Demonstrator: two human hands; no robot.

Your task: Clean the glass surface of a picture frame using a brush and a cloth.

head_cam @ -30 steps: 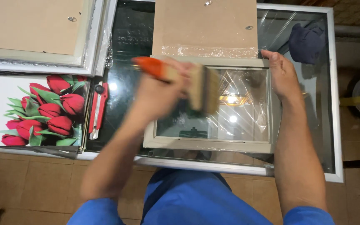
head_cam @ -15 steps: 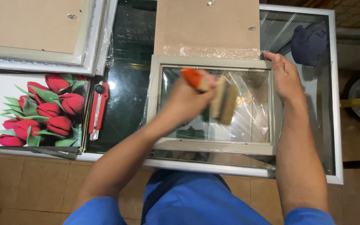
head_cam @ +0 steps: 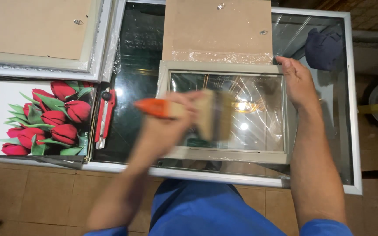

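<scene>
Left hand (head_cam: 165,124) is closing around the handle of a wide flat paintbrush (head_cam: 193,112); the hand and brush are motion-blurred. Right hand (head_cam: 298,83) is lying open, palm down, on the upper right corner of the picture frame (head_cam: 224,154), fingers pressing on the frame's top rail.

The paintbrush is showing an orange handle, a pale wooden ferrule section and a broad band of tan bristles. Its long axis is running roughly left to right across the frame, handle end pointing left past the frame's left rail, bristles pointing right over the glass pane. Whether the bristles are touching the glass cannot be told through the blur.

The picture frame is lying flat on the desk (head_cam: 351,131), a pale grey-green rectangle with clear glass reflecting ceiling lights. Just above the frame, a brown backing board (head_cam: 217,30) is lying, its lower edge wrapped in clear plastic film. Left of the frame, a red utility knife (head_cam: 103,118) is resting on the desk's dark glass top. Further left of the frame, a print of red tulips (head_cam: 44,118) is lying, and above that a larger white frame (head_cam: 40,65) face down. Up and right of the frame, a dark blue cloth (head_cam: 324,46) is sitting.
</scene>
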